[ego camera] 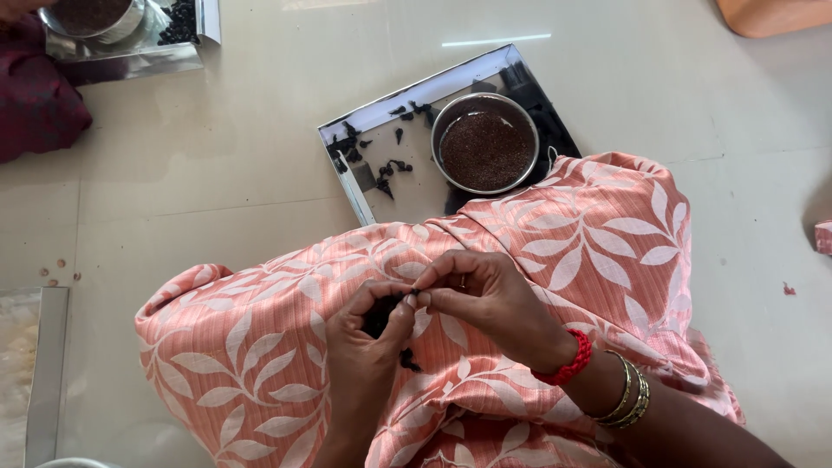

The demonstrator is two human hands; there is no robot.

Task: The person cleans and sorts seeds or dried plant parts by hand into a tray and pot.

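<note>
Seated worker seen from above, with the knee draped in salmon-pink leaf-printed cloth (520,260) serving as the landmark. Both hands meet over this cloth, close to the body, where loose bits would land on the lap rather than the floor. The left hand (364,334) is cupped palm-up, its fingers curled around a small heap of dark shrivelled pods (379,314); one stray dark piece (409,360) lies on the cloth just beside the left wrist. The right hand (481,295) has thumb and forefinger pressed together, pinching one pod at the edge of the heap, its other fingers bent loosely. Beyond the knee, within arm's reach, sits a square mirror-finished steel tray (381,113) bearing scattered dark husks and a round steel bowl (485,143) filled with fine reddish-brown seeds.
</note>
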